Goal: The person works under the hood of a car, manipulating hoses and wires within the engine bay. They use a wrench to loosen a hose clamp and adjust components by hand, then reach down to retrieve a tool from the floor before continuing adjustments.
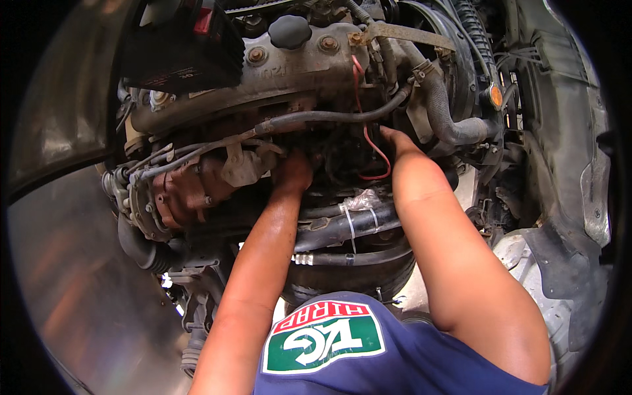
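Note:
Both of my arms reach into the side of a greasy engine (pixel 296 62). My left hand (pixel 294 172) is in the dark gap below a long grey hose (pixel 309 117), beside a rusty brown housing (pixel 187 191); its fingers are lost in shadow. Farther right, my right hand (pixel 390 137) goes in behind the engine parts, with only its back edge and wrist showing. Between the hands hangs a thin red wire (pixel 368 138), bent in a loop. Whatever either hand touches in there is hidden.
A black battery-like box (pixel 191 52) sits at the upper left. A thick bent radiator hose (pixel 444 112) is on the right. Below my hands run black pipes (pixel 349 230) with white cable ties, above a tyre (pixel 349 280). Grey body panels (pixel 573 131) flank the right side.

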{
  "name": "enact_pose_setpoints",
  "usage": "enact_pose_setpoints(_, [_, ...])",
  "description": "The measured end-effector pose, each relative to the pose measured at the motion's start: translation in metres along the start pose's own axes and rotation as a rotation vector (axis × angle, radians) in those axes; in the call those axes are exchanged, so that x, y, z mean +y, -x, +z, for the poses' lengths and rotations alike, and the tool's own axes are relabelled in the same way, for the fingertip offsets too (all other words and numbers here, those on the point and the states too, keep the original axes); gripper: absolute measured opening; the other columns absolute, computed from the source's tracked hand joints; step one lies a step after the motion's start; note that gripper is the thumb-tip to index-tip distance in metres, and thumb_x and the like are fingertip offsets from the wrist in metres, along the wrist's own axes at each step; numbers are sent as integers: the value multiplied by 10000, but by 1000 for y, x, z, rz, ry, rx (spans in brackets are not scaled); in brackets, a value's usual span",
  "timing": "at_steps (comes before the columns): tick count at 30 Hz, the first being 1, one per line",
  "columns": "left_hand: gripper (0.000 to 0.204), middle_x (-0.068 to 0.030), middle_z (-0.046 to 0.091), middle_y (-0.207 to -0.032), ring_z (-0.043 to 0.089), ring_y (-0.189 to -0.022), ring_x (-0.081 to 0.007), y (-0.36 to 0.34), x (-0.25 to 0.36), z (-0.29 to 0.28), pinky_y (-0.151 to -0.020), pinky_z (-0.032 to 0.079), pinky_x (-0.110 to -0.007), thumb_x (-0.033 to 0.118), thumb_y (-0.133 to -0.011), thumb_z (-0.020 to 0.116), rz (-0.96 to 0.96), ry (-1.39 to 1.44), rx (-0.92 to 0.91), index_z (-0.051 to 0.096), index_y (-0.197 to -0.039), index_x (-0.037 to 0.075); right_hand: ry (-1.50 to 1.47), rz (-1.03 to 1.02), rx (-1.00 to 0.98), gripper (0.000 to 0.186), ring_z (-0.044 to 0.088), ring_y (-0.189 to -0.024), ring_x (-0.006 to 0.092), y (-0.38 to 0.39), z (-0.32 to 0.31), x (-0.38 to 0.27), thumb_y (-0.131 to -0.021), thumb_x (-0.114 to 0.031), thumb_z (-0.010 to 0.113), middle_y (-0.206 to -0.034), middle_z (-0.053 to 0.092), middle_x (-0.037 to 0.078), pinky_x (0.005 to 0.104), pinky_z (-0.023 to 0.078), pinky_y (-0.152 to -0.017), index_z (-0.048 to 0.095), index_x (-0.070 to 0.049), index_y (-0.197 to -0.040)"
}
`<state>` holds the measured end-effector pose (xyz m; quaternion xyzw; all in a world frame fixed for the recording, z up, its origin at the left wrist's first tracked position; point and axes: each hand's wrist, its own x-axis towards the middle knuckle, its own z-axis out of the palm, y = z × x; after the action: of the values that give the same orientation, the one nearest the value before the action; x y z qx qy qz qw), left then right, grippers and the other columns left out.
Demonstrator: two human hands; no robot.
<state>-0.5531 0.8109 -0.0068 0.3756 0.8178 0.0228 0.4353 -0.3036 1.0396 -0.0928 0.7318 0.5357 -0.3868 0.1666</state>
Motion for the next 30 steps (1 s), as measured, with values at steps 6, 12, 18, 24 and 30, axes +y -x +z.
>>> enact_pose_setpoints(6, [705, -234, 659, -1479, 637, -1375, -421, -5, -1, 5, -1110, 510, -570, 673, -1043, 574, -1, -99, -21, 639, -1429, 86, 9, -1, -6, 488, 697, -1274, 404, 0, -9, 3, -1073, -342, 533, -1429, 697, 232, 527, 527, -1065, 696, 4, -1376])
enact_pose_setpoints(12, [701, -228, 664, -1474, 642, -1366, -427, -6, -2, 6, -1108, 511, -585, 684, -1043, 557, -33, -103, 5, 639, -1441, 113, 4, -3, -1, 483, 699, -1270, 403, 3, -5, 2, -1070, -337, 535, -1425, 698, 233, 527, 529, -1061, 700, 4, -1370])
enact_pose_setpoints(18, [658, -224, 638, -1505, 630, -1362, -438, -3, 0, 4, -1135, 500, -559, 596, -1058, 590, 3, -59, -32, 585, -1516, 123, 1, 2, -10, 478, 702, -1266, 402, 3, -10, 5, -1067, -332, 537, -1421, 700, 235, 527, 531, -1056, 704, 3, -1364])
enact_pose_setpoints(24, [672, -234, 638, -1504, 632, -1364, -433, 8, 6, -5, -1126, 510, -553, 579, -1049, 619, -13, -19, 4, 565, -1530, 114, -5, 0, -7, 473, 704, -1262, 401, 6, -3, 3, -1063, -327, 539, -1417, 701, 237, 527, 534, -1052, 707, 2, -1358])
enact_pose_setpoints(30, [673, -238, 663, -1466, 656, -1329, -447, 7, 4, -3, -1085, 538, -560, 584, -1050, 616, -29, -94, -25, 574, -1505, 91, -15, -2, -8, 468, 707, -1258, 400, 4, -4, 4, -1060, -323, 541, -1413, 702, 238, 526, 536, -1048, 711, 1, -1352])
